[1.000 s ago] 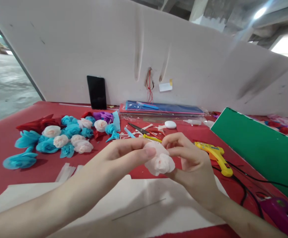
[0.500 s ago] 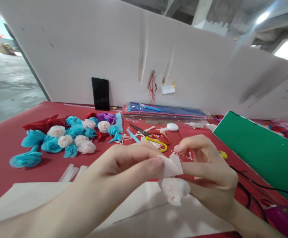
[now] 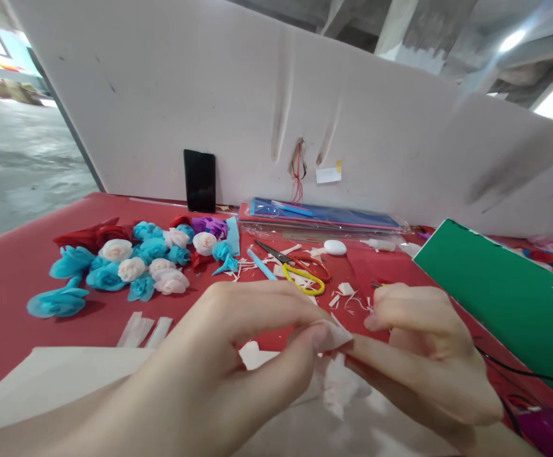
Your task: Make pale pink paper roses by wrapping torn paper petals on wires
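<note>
My left hand (image 3: pixel 252 355) pinches a pale pink paper strip (image 3: pixel 337 335) between thumb and forefinger. Just below it hangs a partly formed pale paper flower (image 3: pixel 340 386), petals downward. My right hand (image 3: pixel 423 355) grips this flower near its base, where the strip meets it; its fingertips there are partly hidden. The right forefinger is curled above the others. Both hands are over a large sheet of off-white paper (image 3: pixel 81 365). Scissors (image 3: pixel 305 279) with yellow and red handles lie beyond the hands, among paper scraps (image 3: pixel 345 290).
Blue, white, red and purple paper flowers (image 3: pixel 150 247) cluster at the left. A black phone (image 3: pixel 200 181) leans on the white partition (image 3: pixel 238 95). Loose strips (image 3: pixel 136 330) lie nearer. At the right are a green board (image 3: pixel 495 298), a black cable and a purple tool (image 3: pixel 550 428).
Both hands and the flower have moved slightly lower, and the right hand has turned and shifted right. The strip now lies closer against the flower's base. The view has shifted slightly.
</note>
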### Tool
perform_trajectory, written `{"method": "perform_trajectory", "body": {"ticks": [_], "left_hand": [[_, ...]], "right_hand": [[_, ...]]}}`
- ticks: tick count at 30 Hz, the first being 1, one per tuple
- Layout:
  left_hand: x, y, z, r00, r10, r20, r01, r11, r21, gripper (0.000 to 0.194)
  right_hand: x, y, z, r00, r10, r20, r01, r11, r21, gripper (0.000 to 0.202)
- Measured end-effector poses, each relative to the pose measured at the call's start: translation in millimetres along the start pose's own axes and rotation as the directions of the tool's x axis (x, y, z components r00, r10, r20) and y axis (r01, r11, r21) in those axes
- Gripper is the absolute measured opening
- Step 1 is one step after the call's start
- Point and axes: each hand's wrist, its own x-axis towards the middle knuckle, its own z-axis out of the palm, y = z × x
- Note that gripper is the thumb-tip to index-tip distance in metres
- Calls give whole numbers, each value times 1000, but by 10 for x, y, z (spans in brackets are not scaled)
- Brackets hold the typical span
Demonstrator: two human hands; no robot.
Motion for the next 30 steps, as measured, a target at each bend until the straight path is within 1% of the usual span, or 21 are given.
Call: {"method": "perform_trajectory", "body": {"ticks": [3, 6, 9, 12, 16, 19, 24, 27, 30], "left_hand": [[-1, -15, 4, 1000, -9, -3, 9, 1000, -12, 27], [35, -13, 15, 997, -67, 29, 69, 994, -80, 22], [57, -10, 36, 993, -112, 49, 117, 985, -128, 19], [48, -12, 48, 992, -122, 44, 126, 983, -132, 18], [32, -14, 32, 992, -122, 26, 125, 980, -153, 18], [37, -21, 7, 987, -151, 46, 157, 969, -189, 19], [33, -42, -20, 964, -254, 80, 266, 923, -279, 20], [28, -45, -22, 954, -273, 125, 300, 876, -377, 19], [34, -47, -16, 951, -274, 142, 308, 848, -431, 21]], "right_hand": [[3, -26, -50, 1000, -5, 5, 5, 1000, -30, 24], [7, -49, -82, 1000, -1, -13, 1, 999, -53, 23], [19, -33, -97, 999, -20, 44, 22, 999, -46, 23], [35, -3, -93, 996, -16, 86, 18, 1000, -20, 26], [49, 15, -68, 999, -20, 34, 19, 999, 27, 24], [52, 22, -56, 999, -14, 43, 11, 997, 72, 18], [43, 48, -63, 996, -17, 88, 3, 988, 153, 13], [42, 62, -67, 995, -3, 97, -16, 980, 198, 15], [41, 63, -68, 994, -7, 106, -14, 979, 205, 20]]}}
